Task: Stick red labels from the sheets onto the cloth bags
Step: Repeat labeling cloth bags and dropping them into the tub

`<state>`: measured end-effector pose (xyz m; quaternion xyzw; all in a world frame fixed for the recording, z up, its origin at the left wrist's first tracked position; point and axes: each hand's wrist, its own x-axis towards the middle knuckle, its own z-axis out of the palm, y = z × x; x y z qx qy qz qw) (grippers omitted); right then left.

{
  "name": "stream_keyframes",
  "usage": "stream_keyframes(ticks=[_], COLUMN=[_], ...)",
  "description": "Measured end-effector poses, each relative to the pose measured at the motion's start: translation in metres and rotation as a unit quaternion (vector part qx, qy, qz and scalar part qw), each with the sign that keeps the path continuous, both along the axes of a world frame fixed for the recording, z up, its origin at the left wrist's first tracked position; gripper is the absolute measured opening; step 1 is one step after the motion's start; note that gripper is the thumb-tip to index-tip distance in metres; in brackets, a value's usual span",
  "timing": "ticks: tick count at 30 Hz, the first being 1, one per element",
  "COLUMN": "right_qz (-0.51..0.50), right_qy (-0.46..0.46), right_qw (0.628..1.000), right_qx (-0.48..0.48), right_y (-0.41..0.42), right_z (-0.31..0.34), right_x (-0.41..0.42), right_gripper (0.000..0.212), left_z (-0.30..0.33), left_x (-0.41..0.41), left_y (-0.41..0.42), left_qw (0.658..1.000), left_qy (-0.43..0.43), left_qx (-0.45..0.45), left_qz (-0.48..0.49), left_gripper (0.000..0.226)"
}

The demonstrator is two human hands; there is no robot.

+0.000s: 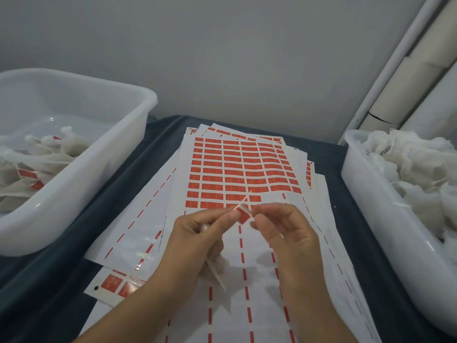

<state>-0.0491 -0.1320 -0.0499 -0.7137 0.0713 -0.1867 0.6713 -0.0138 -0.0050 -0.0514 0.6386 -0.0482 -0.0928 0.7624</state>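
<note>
A small red label (244, 217) sits between my two hands above the label sheets. My left hand (197, 236) grips a white cloth bag (215, 272), which hangs below the palm, and its thumb and forefinger pinch the label's left side. My right hand (284, 233) pinches the label's right edge with thumb and forefinger. A thin pale string (245, 199) sticks up and to the right from the label. The top label sheet (237, 169) still carries rows of red labels in its far half; its near half is peeled bare.
A pile of label sheets spreads over the dark blue table cover (138, 167). A white tub (116, 144) at the left holds cloth bags with red labels. A white tub (366, 194) at the right holds plain cloth bags. A grey wall rises behind.
</note>
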Motion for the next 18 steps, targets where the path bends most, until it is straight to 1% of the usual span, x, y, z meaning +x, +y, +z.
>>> stream_keyframes(ticks=[3,9,14,18], right_qz=[0.020,0.029,0.022,0.020], right_qy=[0.000,-0.014,-0.014,-0.011], right_qw=[1.000,0.999,0.999,1.000], right_qx=[0.018,0.032,0.033,0.014], right_y=[0.0015,0.0015,0.0015,0.0013], right_z=[-0.0037,-0.0063,-0.0071,-0.0064], right_x=[0.0008,0.0004,0.0002,0.0008], right_gripper=[0.025,0.023,0.022,0.021], left_z=[0.0002,-0.0025,-0.0025,-0.0034], left_x=[0.0001,-0.0009,-0.0020,-0.0015], left_y=[-0.0007,-0.0005,-0.0005,-0.0008], left_qw=[1.000,0.999,0.999,0.999], left_qy=[0.023,0.019,0.014,0.013], left_qx=[-0.016,-0.024,-0.024,-0.020], left_qz=[-0.004,-0.025,-0.033,-0.031], left_gripper=[0.033,0.034,0.033,0.032])
